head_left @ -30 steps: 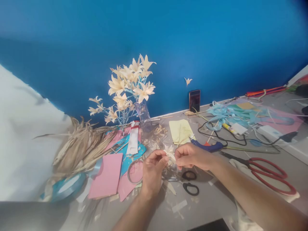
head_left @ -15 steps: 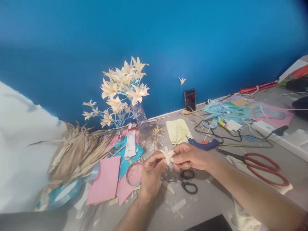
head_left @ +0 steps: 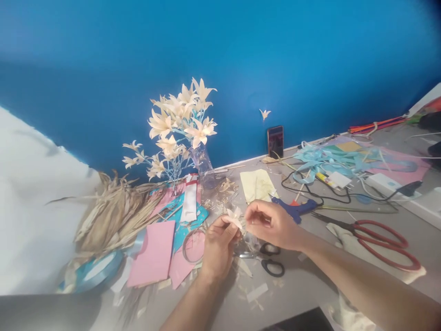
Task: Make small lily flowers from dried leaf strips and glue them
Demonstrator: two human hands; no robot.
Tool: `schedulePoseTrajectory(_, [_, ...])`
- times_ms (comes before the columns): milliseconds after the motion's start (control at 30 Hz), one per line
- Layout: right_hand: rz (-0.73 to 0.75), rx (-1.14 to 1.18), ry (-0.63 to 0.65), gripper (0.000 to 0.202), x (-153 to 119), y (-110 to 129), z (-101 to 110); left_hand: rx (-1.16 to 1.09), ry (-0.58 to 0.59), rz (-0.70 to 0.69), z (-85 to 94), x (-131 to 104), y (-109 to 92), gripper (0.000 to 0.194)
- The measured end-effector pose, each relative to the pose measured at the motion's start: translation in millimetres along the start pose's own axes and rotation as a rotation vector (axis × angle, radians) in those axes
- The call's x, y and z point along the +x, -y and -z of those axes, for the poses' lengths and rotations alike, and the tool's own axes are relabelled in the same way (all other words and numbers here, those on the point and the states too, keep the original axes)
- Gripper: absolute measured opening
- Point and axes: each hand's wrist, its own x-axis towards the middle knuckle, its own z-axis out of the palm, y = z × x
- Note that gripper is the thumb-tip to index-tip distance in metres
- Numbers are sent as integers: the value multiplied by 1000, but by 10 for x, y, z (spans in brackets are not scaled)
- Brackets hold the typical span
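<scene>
Two hands, head view: I see both raised just above the grey table (head_left: pixel 310 289), meeting at one small flower.
Left hand (head_left: pixel 218 246): thumb and fingertips pressed together, pinching the small cream paper flower (head_left: pixel 235 217) from below; petals fan up and toward the wall.
Right hand (head_left: pixel 272 223): just right of the flower, fingertips curled toward a petal; I can't tell whether they touch it or grip anything.
Nearer hand: left, it carries the flower.
Under the hands: black-handled scissors (head_left: pixel 270 262) flat on the table.
Container: clear vase (head_left: pixel 204 165) by the blue wall, holding a spray of cream paper flowers (head_left: pixel 179 124).
Right side: blue glue gun (head_left: pixel 296 209), red-handled shears (head_left: pixel 382 239).
</scene>
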Motion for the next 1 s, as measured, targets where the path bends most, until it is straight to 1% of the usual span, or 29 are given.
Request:
schedulePoseTrajectory(100, [304, -357, -161, 9, -39, -62, -97, -59, 24, 41, -11, 8, 2, 19])
schedulePoseTrajectory(133, [368, -424, -195, 9, -45, -91, -121, -71, 31, 50, -13, 7, 8, 19])
schedulePoseTrajectory(200, [428, -496, -241, 6, -48, -142, -148, -81, 41, 65, -16, 2, 26, 17])
schedulePoseTrajectory(300, [458, -522, -265, 7, -41, -166, -153, -95, 55, 91, -22, -8, 57, 17])
schedulePoseTrajectory(400, [453, -476, -262, 11, -30, -129, -139, -139, 49, 128, -21, -6, 81, 18])
schedulePoseTrajectory(567, [307, -323, -264, 12, -2, -45, -80, -219, 15, 192, -8, 13, 81, 24])
schedulePoseTrajectory(667, [275, -264, -259, 11, 13, -41, -44, -267, 11, 249, -4, 16, 70, 29])
schedulePoseTrajectory(767, [317, -275, -272, 10, 19, -58, -39, -277, 18, 275, -11, 13, 63, 32])
schedulePoseTrajectory(833, [361, -315, -285, 10, 18, -73, -52, -269, 25, 279, -20, 11, 60, 31])
schedulePoseTrajectory(933, [390, -363, -298, 10, 8, -98, -78, -243, 29, 268, -32, 9, 66, 29])
schedulePoseTrajectory(1000, [396, -381, -302, 9, 0, -119, -93, -217, 8, 243, -33, 10, 78, 28])
